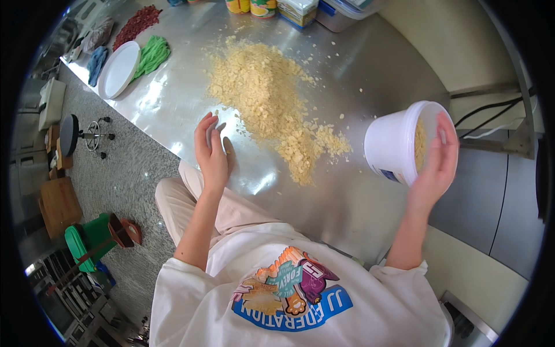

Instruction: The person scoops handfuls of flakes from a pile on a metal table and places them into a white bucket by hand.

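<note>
A heap of pale yellow flakes (pixel 269 95) lies spread over the shiny metal table (pixel 182 86), with loose bits scattered around it. At the right stands a white plastic bucket (pixel 390 143), its mouth facing right and flakes visible inside. My right hand (pixel 438 160) is at the mouth of the bucket, blurred, its fingers over the opening; whether it holds anything cannot be told. To the left of the heap, my left hand (pixel 212 152) is raised above the table's near edge, fingers apart and holding nothing.
A white round lid (pixel 119 70), a green cloth (pixel 152 56), a blue cloth (pixel 97 65) and a pile of dark red pieces (pixel 136 26) lie at the far left. Cans (pixel 262 8), a box (pixel 297 12) and a plastic container (pixel 340 17) stand along the back. A stool (pixel 70 135) stands on the floor.
</note>
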